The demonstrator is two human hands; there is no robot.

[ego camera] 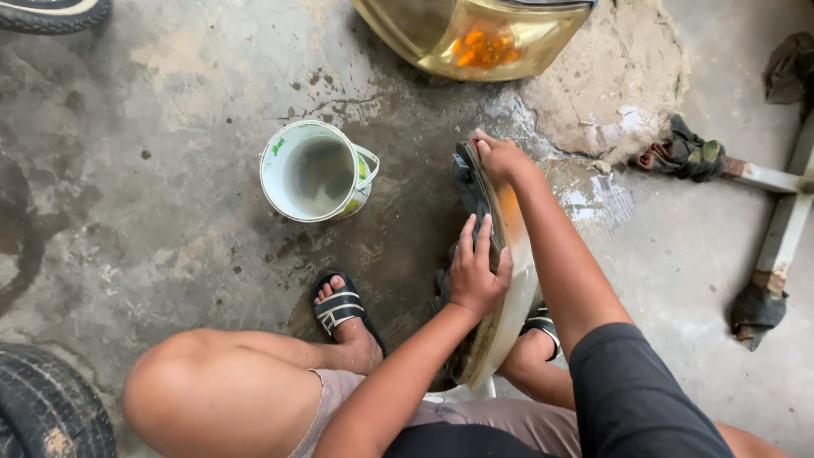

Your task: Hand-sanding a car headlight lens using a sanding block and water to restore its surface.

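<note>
Headlight housing point(509, 280), yellowed and hazy, stands on edge on the wet concrete floor point(170, 212) between the person's sandalled feet, its lower end tucked near the knees and its upper end tilted away. On its near face lies the left hand point(475, 276), fingers point(469, 237) spread flat against the dark back part. Up at the top edge, the right hand point(500, 157) has its fingers curled and pinched over the rim, perhaps on a small red-tipped thing, though that is too small to tell.

Balanced on a narrow edge over slick floor, the housing could slide or tip if either hand loosens, and its lens might scrape on the rough concrete. Wet palms would make that slip likelier.

Just to the left stands a white bucket point(318, 170) of cloudy water, near enough for a knee or elbow to knock over. A second headlight point(475, 38) lies further off at the top, and dark rags point(687, 153) lie to the right.
</note>
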